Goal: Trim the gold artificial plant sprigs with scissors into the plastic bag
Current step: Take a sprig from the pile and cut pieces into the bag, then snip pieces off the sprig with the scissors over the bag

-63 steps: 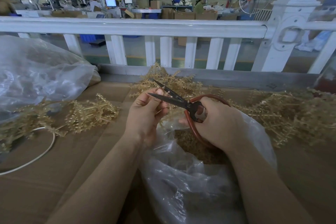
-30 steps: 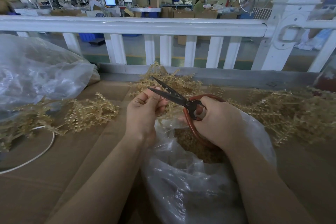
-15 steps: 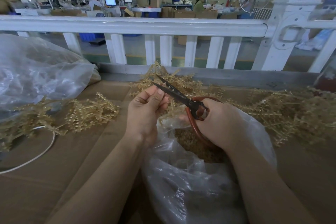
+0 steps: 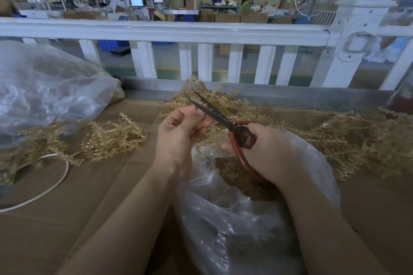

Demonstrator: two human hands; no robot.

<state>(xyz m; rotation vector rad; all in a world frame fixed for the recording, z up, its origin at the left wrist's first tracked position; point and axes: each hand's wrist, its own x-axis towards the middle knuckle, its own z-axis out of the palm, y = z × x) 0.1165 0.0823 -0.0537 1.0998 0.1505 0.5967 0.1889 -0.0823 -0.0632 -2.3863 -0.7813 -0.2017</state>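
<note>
cardboard tabletop [image 4: 93,196]; right hand [image 4: 266,152] grip clamped on scissors [image 4: 221,118], left hand [image 4: 178,134] grip pinching sprig [image 4: 206,133] above plastic bag [image 4: 234,230]

Sprigs [image 4: 111,138], bag [image 4: 234,230], perhaps cardboard [image 4: 55,219]

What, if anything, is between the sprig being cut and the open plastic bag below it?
Nothing visible. The left hand pinches the sprig at the scissors blades, directly above the plastic bag mouth, so trimmings can drop straight in.
</note>
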